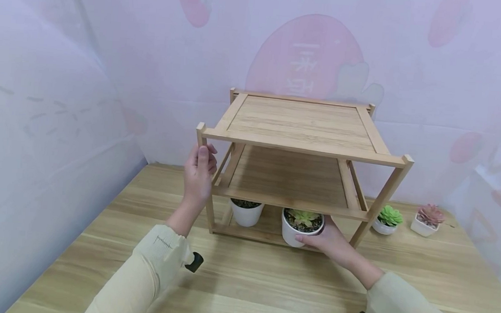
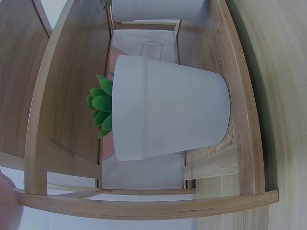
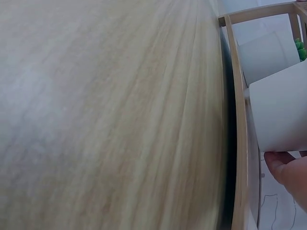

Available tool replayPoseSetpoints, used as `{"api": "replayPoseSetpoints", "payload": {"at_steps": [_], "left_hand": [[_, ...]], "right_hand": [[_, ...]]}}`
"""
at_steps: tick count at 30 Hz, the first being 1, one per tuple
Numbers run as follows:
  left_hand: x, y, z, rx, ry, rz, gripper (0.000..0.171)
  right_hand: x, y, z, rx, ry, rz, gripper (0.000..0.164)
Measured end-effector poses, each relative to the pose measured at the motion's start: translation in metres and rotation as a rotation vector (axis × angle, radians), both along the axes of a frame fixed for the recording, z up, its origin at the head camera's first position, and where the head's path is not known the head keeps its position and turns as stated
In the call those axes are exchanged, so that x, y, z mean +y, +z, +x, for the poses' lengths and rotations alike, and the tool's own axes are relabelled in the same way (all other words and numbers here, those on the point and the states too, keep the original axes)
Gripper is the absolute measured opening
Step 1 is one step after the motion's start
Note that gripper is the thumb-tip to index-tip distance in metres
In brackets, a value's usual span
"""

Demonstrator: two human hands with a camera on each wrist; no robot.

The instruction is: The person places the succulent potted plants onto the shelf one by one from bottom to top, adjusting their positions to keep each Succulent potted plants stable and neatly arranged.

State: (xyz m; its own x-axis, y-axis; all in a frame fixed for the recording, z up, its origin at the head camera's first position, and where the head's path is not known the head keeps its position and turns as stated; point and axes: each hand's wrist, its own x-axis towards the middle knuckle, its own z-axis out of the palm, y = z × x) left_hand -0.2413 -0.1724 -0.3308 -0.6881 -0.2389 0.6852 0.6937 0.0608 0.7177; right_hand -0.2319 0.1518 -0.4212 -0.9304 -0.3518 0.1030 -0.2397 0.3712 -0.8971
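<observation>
My left hand [image 1: 198,177] grips the front left post of a wooden two-tier shelf rack [image 1: 302,152], just under its top corner. My right hand [image 1: 333,243] holds a white pot [image 1: 291,233] with a pale green succulent [image 1: 304,217], thumb on its front and the other fingers mostly hidden behind it. That pot is at the front of the bottom level, tilted in the right wrist view, with fingertips [image 3: 276,160] against its side. A second white pot [image 2: 177,110] with a green succulent [image 2: 101,106] stands on the bottom level at the left.
Right of the rack, a small bright green succulent [image 1: 390,215] and a pink succulent [image 1: 431,214] sit in white pots on the wooden table [image 1: 243,280]. A patterned cloth [image 1: 110,61] hangs behind and at the sides. The rack's middle board [image 1: 290,178] lies low over the pots.
</observation>
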Motion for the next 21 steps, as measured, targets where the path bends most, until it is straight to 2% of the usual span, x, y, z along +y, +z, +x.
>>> {"api": "replayPoseSetpoints", "payload": {"at_steps": [4,9,15,21], "left_hand": [[0.0,0.0,0.0,-0.004,-0.001,0.003,0.062],[0.0,0.0,0.0,-0.008,-0.002,0.002,0.066],[0.0,0.0,0.0,-0.006,0.005,-0.005,0.062],[0.0,0.0,0.0,0.0,-0.001,-0.003,0.075]], "right_hand": [[-0.005,0.001,-0.002,-0.027,-0.001,-0.006,0.093],[-0.01,0.001,-0.007,-0.034,-0.006,-0.011,0.088],[-0.014,0.003,-0.012,-0.04,-0.002,-0.008,0.088],[-0.016,0.003,-0.016,-0.107,-0.015,0.012,0.086]]}}
